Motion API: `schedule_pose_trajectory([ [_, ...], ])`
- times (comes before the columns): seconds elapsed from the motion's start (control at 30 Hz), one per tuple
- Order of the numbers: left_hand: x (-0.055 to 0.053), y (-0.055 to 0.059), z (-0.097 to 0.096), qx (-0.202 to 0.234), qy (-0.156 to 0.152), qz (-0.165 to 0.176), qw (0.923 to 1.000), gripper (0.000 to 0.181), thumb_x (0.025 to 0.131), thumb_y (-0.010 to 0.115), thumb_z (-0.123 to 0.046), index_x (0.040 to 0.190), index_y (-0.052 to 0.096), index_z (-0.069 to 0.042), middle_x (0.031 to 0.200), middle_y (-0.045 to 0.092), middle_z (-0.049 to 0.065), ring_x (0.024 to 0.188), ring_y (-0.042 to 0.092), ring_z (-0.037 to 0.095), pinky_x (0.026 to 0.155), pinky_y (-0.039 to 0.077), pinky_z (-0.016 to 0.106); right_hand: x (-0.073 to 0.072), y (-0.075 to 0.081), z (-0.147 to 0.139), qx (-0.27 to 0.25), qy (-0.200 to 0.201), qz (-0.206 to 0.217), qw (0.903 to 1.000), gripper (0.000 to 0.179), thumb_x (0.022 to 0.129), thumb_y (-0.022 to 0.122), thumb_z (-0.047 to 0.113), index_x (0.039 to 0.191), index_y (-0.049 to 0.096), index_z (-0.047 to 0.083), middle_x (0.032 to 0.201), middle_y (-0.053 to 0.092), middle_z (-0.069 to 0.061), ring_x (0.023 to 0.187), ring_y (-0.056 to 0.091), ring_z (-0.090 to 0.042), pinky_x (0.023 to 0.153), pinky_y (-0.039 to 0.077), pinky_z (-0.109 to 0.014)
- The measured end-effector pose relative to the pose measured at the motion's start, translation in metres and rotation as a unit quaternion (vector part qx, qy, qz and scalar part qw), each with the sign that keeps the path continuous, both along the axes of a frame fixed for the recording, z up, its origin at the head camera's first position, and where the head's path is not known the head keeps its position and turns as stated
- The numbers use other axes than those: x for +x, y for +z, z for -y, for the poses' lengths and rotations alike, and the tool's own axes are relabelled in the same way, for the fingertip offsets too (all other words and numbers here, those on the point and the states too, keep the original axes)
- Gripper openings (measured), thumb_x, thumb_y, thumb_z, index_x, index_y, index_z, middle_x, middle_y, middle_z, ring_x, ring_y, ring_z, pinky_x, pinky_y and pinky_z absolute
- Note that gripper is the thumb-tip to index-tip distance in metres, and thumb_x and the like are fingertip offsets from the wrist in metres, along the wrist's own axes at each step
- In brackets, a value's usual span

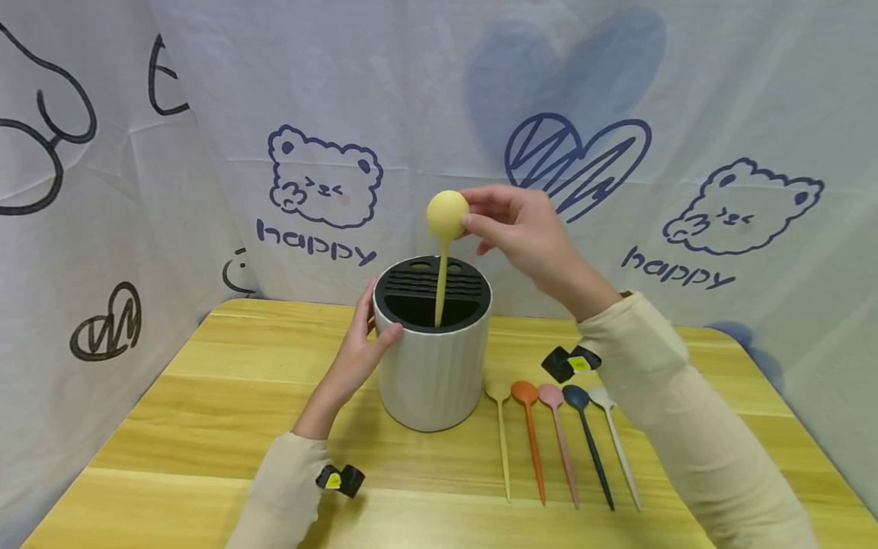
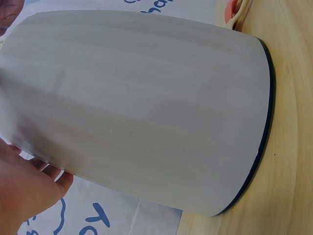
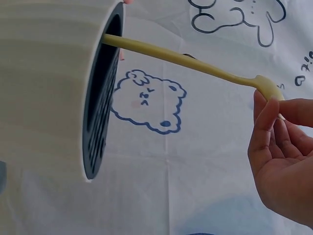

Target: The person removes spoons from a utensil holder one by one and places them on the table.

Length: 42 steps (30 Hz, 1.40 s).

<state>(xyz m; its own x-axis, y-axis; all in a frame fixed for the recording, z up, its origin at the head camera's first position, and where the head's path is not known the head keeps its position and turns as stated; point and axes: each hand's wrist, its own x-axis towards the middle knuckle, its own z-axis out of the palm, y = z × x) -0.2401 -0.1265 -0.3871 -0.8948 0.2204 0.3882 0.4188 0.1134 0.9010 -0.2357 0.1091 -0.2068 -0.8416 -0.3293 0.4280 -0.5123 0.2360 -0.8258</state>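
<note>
A white, ribbed utensil holder (image 1: 434, 374) with a black slotted top (image 1: 411, 282) stands upright on the table. My left hand (image 1: 358, 345) grips its left side, thumb at the front rim and fingers round the back; the left wrist view shows those fingertips against the holder's wall (image 2: 146, 98). My right hand (image 1: 524, 229) pinches a yellow spoon (image 1: 448, 215) by the edge of its bowl, thumb against fingers. Handle down, the spoon is nearly upright, its tip inside the holder's large front opening. In the right wrist view the spoon's handle (image 3: 181, 59) crosses the holder's rim.
Right of the holder, several spoons lie in a row on the wooden table (image 1: 226, 427): pale yellow (image 1: 504, 438), orange (image 1: 532, 435), pink (image 1: 561, 438), dark blue (image 1: 591, 442) and white (image 1: 620, 446). A printed white cloth (image 1: 425, 99) hangs behind the table.
</note>
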Motion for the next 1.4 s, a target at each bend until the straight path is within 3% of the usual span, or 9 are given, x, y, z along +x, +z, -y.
schedule_pose_trajectory([
  [0.33,0.000,-0.001,0.002,0.003,0.001,-0.003,1.0000,0.090,0.091,0.060,-0.051,0.156,0.011,-0.012,0.160,0.011,0.010,0.145,0.013,0.029,0.114,0.015,0.054,0.006,0.015,-0.010,-0.026,-0.024,-0.032,0.9988,0.032,0.093,0.061,0.001,0.125,0.060,-0.006,0.107,0.068,-0.015,0.087,0.066,-0.019,0.067,0.054,-0.024],
  [0.6,0.000,-0.001,0.002,0.001,-0.001,-0.001,1.0000,0.086,0.092,0.059,-0.046,0.156,0.011,-0.014,0.160,0.012,0.009,0.145,0.013,0.029,0.114,0.015,0.054,0.011,0.023,-0.018,-0.063,-0.006,-0.052,0.9966,0.033,0.093,0.059,-0.003,0.126,0.060,-0.005,0.100,0.069,-0.006,0.084,0.066,-0.020,0.064,0.053,-0.025],
  [1.07,0.000,-0.001,0.001,0.002,-0.003,0.004,1.0000,0.090,0.091,0.058,-0.050,0.156,0.010,-0.011,0.160,0.011,0.010,0.144,0.014,0.031,0.114,0.015,0.055,0.012,0.014,-0.027,-0.083,0.002,0.007,0.9965,0.034,0.093,0.061,0.002,0.126,0.061,-0.003,0.108,0.066,-0.010,0.089,0.062,-0.022,0.066,0.054,-0.024],
  [1.4,0.001,0.000,0.001,0.003,-0.007,0.008,0.9999,0.090,0.091,0.059,-0.050,0.156,0.010,-0.013,0.160,0.011,0.009,0.145,0.013,0.030,0.114,0.015,0.054,0.011,0.002,-0.033,-0.071,0.008,0.052,0.9960,0.051,0.082,0.069,-0.011,0.131,0.056,-0.005,0.106,0.066,-0.009,0.089,0.064,-0.019,0.069,0.054,-0.024],
])
